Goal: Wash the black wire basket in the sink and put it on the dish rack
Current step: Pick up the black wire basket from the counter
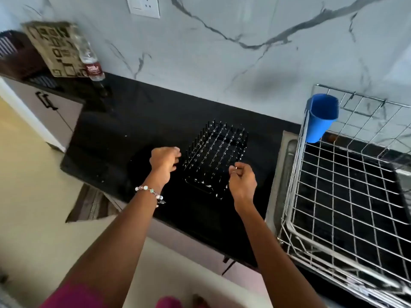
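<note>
The black wire basket (214, 156) lies on the black countertop (124, 138), in the middle of the view. My left hand (164, 160) hovers just left of it, fingers curled and a small gap to the wires. At the basket's near right edge, my right hand (242, 181) has thumb and forefinger pinched on the rim. The chrome dish rack (295, 165) stands to the right, over the sink, whose steel rim (279, 174) shows beside it.
A blue plastic cup (321, 118) hangs on the rack's left corner. At the back left stand a clear bottle (90, 61) and a printed box (53, 47). A marble wall with a socket (143, 6) backs the counter. A mat (89, 205) lies on the floor.
</note>
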Motion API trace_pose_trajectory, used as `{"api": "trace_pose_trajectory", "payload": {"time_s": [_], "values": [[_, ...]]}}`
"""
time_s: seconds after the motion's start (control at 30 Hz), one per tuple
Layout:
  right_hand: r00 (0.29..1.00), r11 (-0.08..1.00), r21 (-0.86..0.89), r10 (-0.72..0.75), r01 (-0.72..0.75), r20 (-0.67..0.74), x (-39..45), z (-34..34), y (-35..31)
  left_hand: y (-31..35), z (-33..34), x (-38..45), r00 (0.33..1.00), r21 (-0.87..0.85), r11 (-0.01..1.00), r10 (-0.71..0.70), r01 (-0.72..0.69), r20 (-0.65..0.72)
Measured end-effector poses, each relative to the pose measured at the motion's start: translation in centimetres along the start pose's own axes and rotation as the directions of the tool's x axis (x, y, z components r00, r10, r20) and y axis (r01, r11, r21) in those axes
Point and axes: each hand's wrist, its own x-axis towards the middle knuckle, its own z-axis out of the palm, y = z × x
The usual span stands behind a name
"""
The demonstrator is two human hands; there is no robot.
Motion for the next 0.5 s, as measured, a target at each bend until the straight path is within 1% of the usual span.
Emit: {"api": "trace_pose_trajectory", "payload": {"time_s": [0.07,0.1,0.17,0.23,0.37,0.5], "values": [[0.994,0.995,0.046,0.095,-0.093,-0.052,0.9,0.6,-0.3,0.2,0.4,1.2,0.995,0.010,0.996,-0.093,0.093,0.022],[0.988,0.987,0.076,0.145,-0.141,-0.058,1.1,0.7,-0.3,0.1,0.7,1.7,0.990,0.018,0.991,-0.132,0.132,0.056],[0.964,0.955,0.158,0.262,-0.252,-0.042,1.6,1.1,-0.5,0.2,1.4,2.3,0.966,0.044,0.978,-0.207,0.203,0.157],[0.943,0.922,0.216,0.332,-0.321,-0.014,2.0,1.4,-0.6,0.6,1.9,2.9,0.948,0.080,0.970,-0.242,0.231,0.208],[0.928,0.889,0.282,0.373,-0.360,0.009,1.4,3.0,-0.6,1.2,2.4,3.3,0.912,0.214,0.949,-0.289,0.232,0.292],[0.929,0.885,0.322,0.368,-0.338,-0.037,1.3,4.2,-1.4,1.5,3.5,3.3,0.876,0.231,0.949,-0.293,0.216,0.382]]}}
